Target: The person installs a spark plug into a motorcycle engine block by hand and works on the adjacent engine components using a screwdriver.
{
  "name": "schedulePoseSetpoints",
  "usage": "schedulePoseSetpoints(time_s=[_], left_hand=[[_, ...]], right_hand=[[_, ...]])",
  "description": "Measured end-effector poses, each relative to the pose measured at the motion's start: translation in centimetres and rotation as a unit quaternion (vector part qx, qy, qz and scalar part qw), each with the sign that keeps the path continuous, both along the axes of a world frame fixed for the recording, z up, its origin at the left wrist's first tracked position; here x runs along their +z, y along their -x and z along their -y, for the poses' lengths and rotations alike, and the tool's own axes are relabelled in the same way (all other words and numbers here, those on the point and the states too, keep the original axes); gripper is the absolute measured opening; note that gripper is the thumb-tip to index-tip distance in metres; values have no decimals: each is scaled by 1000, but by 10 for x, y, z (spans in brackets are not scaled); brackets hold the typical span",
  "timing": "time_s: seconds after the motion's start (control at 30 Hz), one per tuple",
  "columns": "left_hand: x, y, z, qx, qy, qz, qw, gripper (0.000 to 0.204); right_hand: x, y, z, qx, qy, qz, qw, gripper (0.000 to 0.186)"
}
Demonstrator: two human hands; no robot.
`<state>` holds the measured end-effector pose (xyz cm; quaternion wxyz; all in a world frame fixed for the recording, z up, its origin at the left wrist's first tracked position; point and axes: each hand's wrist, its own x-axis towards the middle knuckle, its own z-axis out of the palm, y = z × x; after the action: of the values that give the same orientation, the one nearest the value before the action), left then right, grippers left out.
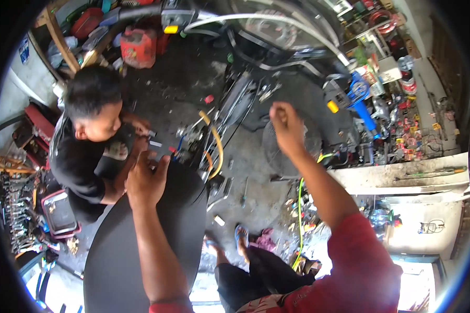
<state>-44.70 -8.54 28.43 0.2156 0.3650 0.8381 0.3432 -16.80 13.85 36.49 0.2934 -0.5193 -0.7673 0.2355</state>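
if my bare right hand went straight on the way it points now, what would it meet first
Probably the curved, silver metal handlebar tube ahead of your bare, loosely curled right hand; depth is unclear, so the hand might pass above it.

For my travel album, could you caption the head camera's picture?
Left hand near a dark motorcycle seat, right hand raised, co-worker in black at the picture's left.

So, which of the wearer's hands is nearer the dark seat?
The left hand, its forearm stretching across the dark seat; the right hand is held farther right, away from the seat.
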Motion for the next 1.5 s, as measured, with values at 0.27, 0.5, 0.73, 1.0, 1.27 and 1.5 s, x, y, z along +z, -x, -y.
schedulePoseSetpoints(time_s=[0.27, 0.5, 0.73, 1.0, 1.27, 1.5], left_hand=[[-3, 9, 14, 8, 61, 0, 998, 45], [-5, 3, 6, 2, 41, 24, 999, 49], [-9, 5, 3, -4, 21, 34, 999, 52], [-9, 3, 5, 0, 38, 16, 999, 46], [-8, 7, 4, -17, 34, 0, 999, 40], [-3, -5, -2, -73, 24, -18, 997, 44]], right_hand=[[159, -54, 6, -5, -592, 112, 798, 27], [-112, -54, 106, 499, -37, 392, 772, 52], [-245, -53, 157, 298, 118, 581, 748, 46], [-182, -96, 201, 376, 399, 548, 632, 66], [158, -99, 27, -24, -451, 368, 812, 72], [195, -158, -43, 40, 18, 392, 919, 57]])
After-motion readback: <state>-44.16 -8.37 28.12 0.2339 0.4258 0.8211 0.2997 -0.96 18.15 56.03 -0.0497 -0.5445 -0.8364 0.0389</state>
